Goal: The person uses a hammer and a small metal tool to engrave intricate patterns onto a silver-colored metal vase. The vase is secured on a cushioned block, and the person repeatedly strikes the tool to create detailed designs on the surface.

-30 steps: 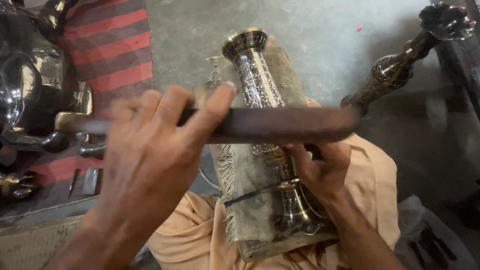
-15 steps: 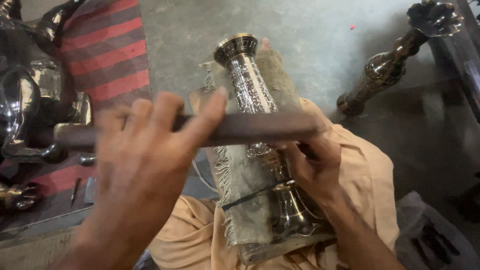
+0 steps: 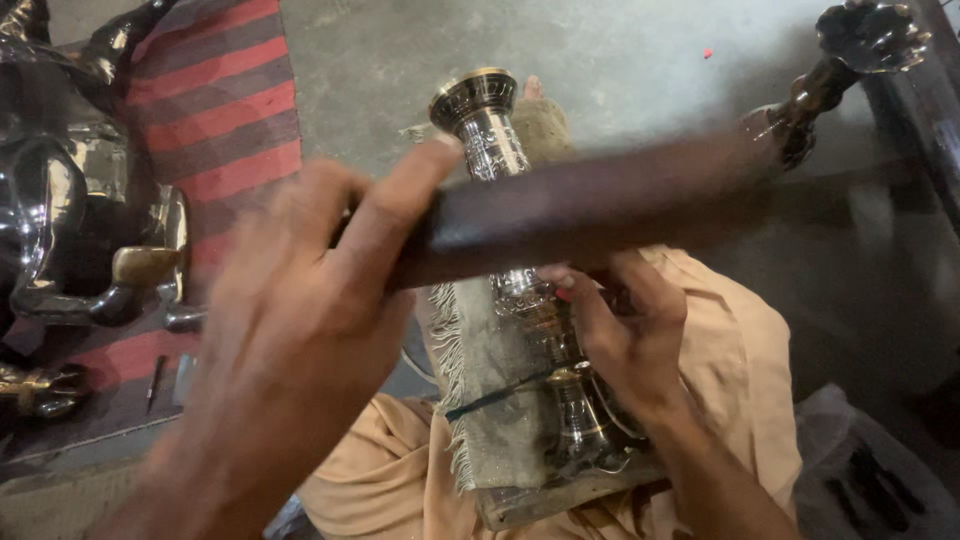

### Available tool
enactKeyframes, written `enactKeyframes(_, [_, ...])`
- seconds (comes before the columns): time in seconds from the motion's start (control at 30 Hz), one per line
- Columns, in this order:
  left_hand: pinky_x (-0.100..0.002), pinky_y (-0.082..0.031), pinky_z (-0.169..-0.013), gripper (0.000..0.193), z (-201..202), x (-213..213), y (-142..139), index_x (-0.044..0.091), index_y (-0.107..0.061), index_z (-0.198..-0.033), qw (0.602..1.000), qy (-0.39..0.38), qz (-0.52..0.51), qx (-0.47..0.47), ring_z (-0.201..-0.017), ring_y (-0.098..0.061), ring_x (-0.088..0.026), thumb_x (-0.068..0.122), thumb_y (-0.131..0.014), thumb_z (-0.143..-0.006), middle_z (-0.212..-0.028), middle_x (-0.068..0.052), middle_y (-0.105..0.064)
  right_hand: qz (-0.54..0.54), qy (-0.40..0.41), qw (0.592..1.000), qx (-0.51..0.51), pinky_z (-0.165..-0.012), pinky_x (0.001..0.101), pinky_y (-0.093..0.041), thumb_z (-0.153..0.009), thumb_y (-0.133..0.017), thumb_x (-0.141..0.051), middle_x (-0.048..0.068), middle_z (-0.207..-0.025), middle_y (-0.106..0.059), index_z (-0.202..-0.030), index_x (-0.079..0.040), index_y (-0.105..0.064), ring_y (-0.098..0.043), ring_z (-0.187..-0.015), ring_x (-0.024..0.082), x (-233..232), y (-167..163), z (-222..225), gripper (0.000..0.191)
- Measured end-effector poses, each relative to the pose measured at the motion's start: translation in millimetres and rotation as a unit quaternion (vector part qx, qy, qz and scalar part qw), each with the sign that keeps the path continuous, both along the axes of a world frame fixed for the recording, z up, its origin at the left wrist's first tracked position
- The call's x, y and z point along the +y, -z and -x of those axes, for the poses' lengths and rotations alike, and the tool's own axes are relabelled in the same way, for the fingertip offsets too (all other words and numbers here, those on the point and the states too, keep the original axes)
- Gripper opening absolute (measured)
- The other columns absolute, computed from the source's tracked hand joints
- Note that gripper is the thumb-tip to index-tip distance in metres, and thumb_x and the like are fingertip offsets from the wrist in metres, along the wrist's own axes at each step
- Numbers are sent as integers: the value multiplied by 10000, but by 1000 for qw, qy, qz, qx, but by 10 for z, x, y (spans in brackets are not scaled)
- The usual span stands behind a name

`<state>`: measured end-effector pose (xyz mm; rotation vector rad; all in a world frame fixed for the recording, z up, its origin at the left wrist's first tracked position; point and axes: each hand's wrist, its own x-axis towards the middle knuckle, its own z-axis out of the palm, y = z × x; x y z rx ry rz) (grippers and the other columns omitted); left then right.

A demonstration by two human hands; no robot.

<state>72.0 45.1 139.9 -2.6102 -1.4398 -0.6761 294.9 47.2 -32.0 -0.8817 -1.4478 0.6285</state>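
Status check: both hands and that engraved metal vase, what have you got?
Left hand grips a long dark tool, blurred, across the engraved metal vase. Right hand steadies the vase on a fringed cloth in the lap. Nothing else over the vase.

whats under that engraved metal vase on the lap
The engraved metal vase lies on a grey fringed cloth over a wooden block, on the tan-clothed lap. The dark bar hides its middle.

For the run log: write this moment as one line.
left hand: grips dark bar | right hand: on engraved metal vase | vase: lying on fringed cloth over lap | bar: across vase
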Motion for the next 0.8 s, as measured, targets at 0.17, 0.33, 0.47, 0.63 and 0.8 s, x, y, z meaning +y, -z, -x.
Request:
enactKeyframes(0.17, [-484, -492, -762, 511, 157, -110, 82, 220, -620, -1350, 941, -124, -156, 272, -796, -627, -256, 135, -752, -864, -914, -70, -608, 166, 17, 977, 131, -681, 261, -648, -1039, -612, -72, 94, -890, -742, -1124, -45, -647, -742, -785, 164, 89, -26, -25, 96])
enactKeyframes(0.33, [-430, -506, -732, 658, 488, -299, 517, 169, -579, -1345, 988, -104, 104, -45, -883, -642, -333, 48, -774, -728, -1056, -138, -624, 159, -55, 959, 230, -812, 270, -657, -1063, -609, -90, 70, -973, -718, -1208, -67, -616, -730, -899, 125, 247, -121, -151, 147])
enactKeyframes(0.47, [-361, -524, -839, 610, 420, -512, 1180, 68, -518, -1288, 938, -85, 114, -317, -994, -667, -255, -47, -736, -731, -1079, -114, -636, 156, -92, 979, -92, -599, 255, -547, -950, -718, -138, 66, -872, -729, -1148, -74, -686, -638, -700, 117, 367, -356, -155, 210])
enactKeyframes(0.63, [-316, -551, -937, 488, 201, -614, 1930, 35, -437, -1308, 731, -50, 168, -659, -1037, -642, -160, -58, -663, -885, -1113, -68, -608, 211, -189, 903, -323, -483, 273, -556, -872, -732, -225, 24, -856, -773, -1185, -139, -730, -676, -604, 103, 560, -702, 88, 325])
enactKeyframes(0.8, [-306, -558, -718, 477, 435, -678, 1943, 26, -498, -1232, 756, -165, 241, -587, -828, -659, -154, -21, -690, -798, -945, -61, -663, 196, -229, 874, -382, -560, 337, -579, -878, -715, -280, 57, -844, -817, -1236, -118, -698, -742, -640, 134, 641, -911, 282, 393])
